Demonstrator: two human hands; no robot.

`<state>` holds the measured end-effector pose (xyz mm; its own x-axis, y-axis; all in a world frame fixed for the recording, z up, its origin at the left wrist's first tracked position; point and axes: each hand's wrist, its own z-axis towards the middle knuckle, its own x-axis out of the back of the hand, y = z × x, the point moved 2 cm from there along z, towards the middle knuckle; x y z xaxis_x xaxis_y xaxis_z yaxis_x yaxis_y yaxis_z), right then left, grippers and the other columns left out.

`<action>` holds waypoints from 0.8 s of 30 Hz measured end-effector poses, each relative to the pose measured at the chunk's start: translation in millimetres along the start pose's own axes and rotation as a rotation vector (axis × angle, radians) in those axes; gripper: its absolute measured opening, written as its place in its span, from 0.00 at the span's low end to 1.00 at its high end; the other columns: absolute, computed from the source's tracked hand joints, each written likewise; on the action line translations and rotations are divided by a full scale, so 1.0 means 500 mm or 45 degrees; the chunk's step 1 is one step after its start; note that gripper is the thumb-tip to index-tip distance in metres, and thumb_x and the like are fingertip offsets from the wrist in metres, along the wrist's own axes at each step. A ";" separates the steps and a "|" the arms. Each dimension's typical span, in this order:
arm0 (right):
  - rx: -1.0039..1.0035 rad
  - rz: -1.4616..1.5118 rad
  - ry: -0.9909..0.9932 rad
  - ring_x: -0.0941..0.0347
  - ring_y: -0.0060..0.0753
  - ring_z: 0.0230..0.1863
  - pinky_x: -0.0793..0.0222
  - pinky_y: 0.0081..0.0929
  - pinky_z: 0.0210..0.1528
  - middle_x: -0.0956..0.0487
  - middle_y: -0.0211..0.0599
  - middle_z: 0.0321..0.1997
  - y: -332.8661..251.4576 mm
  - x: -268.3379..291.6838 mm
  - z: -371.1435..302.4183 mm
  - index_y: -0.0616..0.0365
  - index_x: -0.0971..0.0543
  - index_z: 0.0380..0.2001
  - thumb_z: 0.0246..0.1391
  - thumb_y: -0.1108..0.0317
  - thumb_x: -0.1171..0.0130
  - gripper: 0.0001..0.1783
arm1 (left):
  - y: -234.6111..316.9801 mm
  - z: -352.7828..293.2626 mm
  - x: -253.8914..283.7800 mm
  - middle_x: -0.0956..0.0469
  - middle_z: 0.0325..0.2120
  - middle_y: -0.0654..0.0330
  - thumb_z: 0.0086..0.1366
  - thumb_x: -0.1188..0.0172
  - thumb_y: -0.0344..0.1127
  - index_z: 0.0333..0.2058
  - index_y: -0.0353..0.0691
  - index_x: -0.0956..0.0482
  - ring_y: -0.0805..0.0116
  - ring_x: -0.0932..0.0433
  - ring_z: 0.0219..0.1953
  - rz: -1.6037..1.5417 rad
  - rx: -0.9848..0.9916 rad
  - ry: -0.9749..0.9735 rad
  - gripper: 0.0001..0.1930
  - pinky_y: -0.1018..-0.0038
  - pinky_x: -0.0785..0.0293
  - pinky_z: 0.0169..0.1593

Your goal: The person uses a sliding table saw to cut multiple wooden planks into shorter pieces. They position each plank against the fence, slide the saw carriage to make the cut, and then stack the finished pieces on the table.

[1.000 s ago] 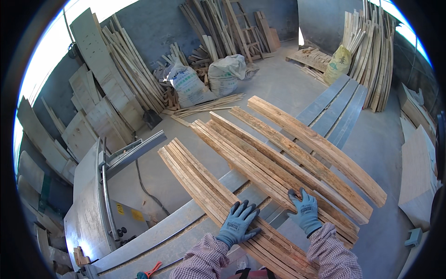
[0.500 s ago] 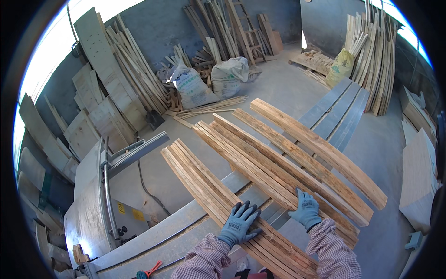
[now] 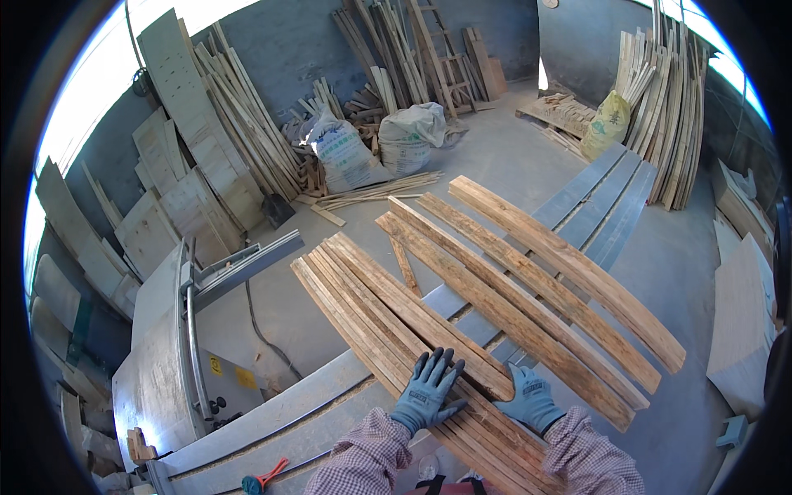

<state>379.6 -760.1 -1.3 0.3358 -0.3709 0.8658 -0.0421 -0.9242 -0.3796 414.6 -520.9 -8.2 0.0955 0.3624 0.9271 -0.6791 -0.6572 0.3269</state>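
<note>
My left hand (image 3: 428, 394), in a blue-grey work glove, lies with spread fingers on top of a row of long wooden strips (image 3: 363, 318). My right hand (image 3: 532, 399), gloved alike, presses against the right side of this row near its close end. Its thumb stands apart from the other fingers and reaches over the wood; some of its fingers are partly hidden. Further right, separate rough planks (image 3: 503, 322) lie slantwise with gaps between them. The wood rests across grey metal rails (image 3: 318, 396) with dusty slots.
A machine with a metal table (image 3: 148, 363) and tube stands at left. On the rail at the front lies a red-handled tool (image 3: 272, 473). Filled sacks (image 3: 346, 157), leaning boards (image 3: 190, 107) and upright strips (image 3: 664, 124) line the walls. A cable (image 3: 268, 334) runs along the floor.
Several strips have slid left against the row under my left hand, my right hand moving left and down with them. A wider gap now separates them from the planks at right.
</note>
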 end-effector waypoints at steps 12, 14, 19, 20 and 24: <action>0.049 0.392 -0.116 0.27 0.58 0.47 0.33 0.44 0.51 0.24 0.55 0.48 0.021 0.027 -0.004 0.58 0.27 0.51 0.59 0.48 0.52 0.27 | 0.006 0.034 -0.006 0.50 0.67 0.50 0.63 0.56 0.66 0.67 0.47 0.47 0.49 0.55 0.70 0.162 -0.038 -0.173 0.40 0.52 0.66 0.71; 0.117 0.356 -0.026 0.27 0.57 0.44 0.32 0.41 0.48 0.23 0.57 0.43 0.027 0.038 -0.001 0.57 0.27 0.52 0.58 0.46 0.49 0.28 | 0.005 0.064 -0.007 0.49 0.67 0.51 0.62 0.54 0.64 0.66 0.47 0.46 0.49 0.55 0.70 0.133 -0.020 -0.190 0.40 0.51 0.66 0.71; 0.072 -0.418 0.428 0.32 0.48 0.54 0.34 0.41 0.52 0.31 0.52 0.58 0.110 0.043 0.034 0.54 0.33 0.61 0.51 0.56 0.39 0.34 | 0.011 0.075 -0.010 0.50 0.68 0.54 0.62 0.52 0.64 0.67 0.47 0.47 0.52 0.56 0.70 0.161 0.021 -0.216 0.41 0.52 0.67 0.71; 0.063 -0.737 0.503 0.34 0.48 0.58 0.36 0.42 0.54 0.34 0.50 0.62 0.119 0.040 0.043 0.53 0.34 0.62 0.50 0.56 0.38 0.36 | 0.009 0.076 -0.007 0.50 0.68 0.54 0.62 0.52 0.64 0.67 0.47 0.47 0.51 0.56 0.70 0.160 0.028 -0.217 0.41 0.52 0.66 0.71; 0.094 -1.057 0.393 0.37 0.49 0.60 0.38 0.43 0.56 0.37 0.48 0.65 0.218 -0.053 0.090 0.50 0.36 0.64 0.55 0.68 0.46 0.32 | 0.014 0.083 -0.003 0.49 0.67 0.54 0.61 0.51 0.63 0.66 0.48 0.46 0.51 0.55 0.70 0.157 0.015 -0.197 0.40 0.52 0.65 0.71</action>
<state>408.3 -846.8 -80.1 -0.0377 0.3984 0.9164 0.1665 -0.9017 0.3989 439.9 -553.5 0.2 0.1235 0.1735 0.9771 -0.6843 -0.6981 0.2105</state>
